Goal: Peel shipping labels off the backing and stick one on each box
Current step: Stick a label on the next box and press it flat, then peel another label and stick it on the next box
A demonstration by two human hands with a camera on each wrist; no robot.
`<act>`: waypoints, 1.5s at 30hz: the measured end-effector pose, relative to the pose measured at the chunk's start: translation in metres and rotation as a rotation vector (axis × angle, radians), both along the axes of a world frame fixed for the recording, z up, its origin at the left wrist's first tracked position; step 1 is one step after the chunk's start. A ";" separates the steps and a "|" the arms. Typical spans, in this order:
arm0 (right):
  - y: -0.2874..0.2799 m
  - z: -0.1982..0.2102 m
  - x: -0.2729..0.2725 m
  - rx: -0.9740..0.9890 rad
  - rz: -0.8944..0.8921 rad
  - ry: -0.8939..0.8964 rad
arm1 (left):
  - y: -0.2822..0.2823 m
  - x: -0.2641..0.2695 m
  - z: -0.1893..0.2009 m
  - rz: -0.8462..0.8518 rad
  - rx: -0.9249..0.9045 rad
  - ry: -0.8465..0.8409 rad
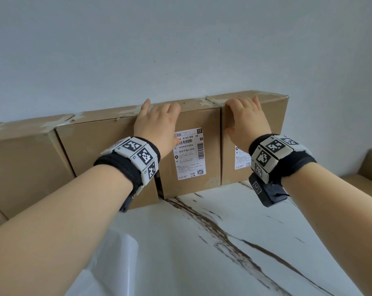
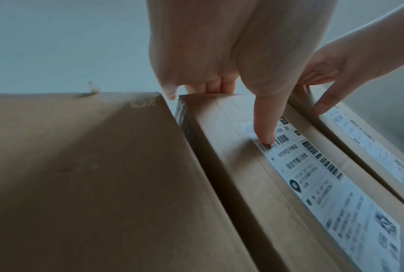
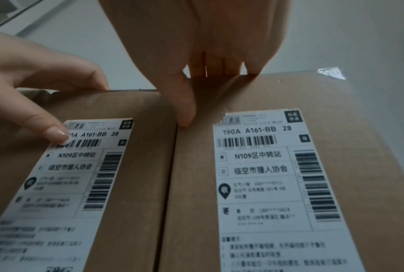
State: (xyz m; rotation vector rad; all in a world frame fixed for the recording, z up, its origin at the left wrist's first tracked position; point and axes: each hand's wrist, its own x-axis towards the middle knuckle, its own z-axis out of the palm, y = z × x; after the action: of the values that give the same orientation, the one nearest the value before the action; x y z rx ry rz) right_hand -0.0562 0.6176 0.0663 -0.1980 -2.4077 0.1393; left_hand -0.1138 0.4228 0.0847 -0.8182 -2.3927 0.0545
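Several brown cardboard boxes stand in a row against the wall. My left hand (image 1: 165,124) grips the top edge of the middle box (image 1: 210,129): its fingers hook over the top and its thumb (image 2: 266,128) presses the upper left of that box's white shipping label (image 1: 190,154). My right hand (image 1: 240,118) holds the top edge of the right box (image 1: 274,116) the same way, with its thumb (image 3: 184,110) on the seam between the two boxes. The right box's label (image 3: 266,184) is stuck flat on its front. The box (image 1: 99,150) left of the middle one shows no label.
The boxes stand on a white marble table (image 1: 234,242) with brown veins. A glossy white sheet (image 1: 110,253) lies at the table's near left. Another plain box (image 1: 20,167) is at the far left, and more cardboard (image 1: 370,167) sits lower at the right.
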 end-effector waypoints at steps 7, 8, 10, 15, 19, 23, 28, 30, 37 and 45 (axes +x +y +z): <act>-0.009 -0.001 0.008 -0.092 -0.054 -0.002 | -0.002 0.011 0.003 0.042 -0.055 -0.050; -0.012 0.000 0.009 -0.106 -0.054 -0.001 | -0.004 0.012 0.005 0.036 -0.053 -0.065; -0.020 0.004 0.014 -0.143 -0.042 0.007 | -0.010 0.015 0.011 0.015 -0.017 -0.074; -0.062 0.011 0.032 -0.212 0.054 0.093 | -0.048 0.030 0.026 -0.027 0.141 -0.065; -0.112 0.006 0.045 -0.242 0.162 0.003 | -0.099 0.041 0.025 0.045 0.211 -0.188; -0.165 -0.002 0.051 -0.336 0.308 -0.302 | -0.155 0.053 0.012 0.138 0.241 -0.384; -0.219 -0.021 0.057 -0.256 0.373 -0.726 | -0.211 0.066 -0.014 0.233 0.206 -0.568; -0.234 -0.032 0.059 -0.205 0.358 -0.885 | -0.227 0.071 -0.025 0.257 0.204 -0.619; -0.256 -0.050 0.058 -0.493 0.361 -0.915 | -0.257 0.087 -0.048 0.291 0.148 -0.726; -0.251 -0.024 0.067 -0.570 0.428 -0.726 | -0.256 0.086 -0.062 0.309 0.175 -0.762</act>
State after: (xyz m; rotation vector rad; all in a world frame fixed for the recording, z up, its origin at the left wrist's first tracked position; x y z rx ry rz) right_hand 0.0112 0.3665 0.0418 0.0289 -3.0345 1.1229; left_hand -0.0281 0.1671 0.0224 -0.4120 -3.1598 -0.4068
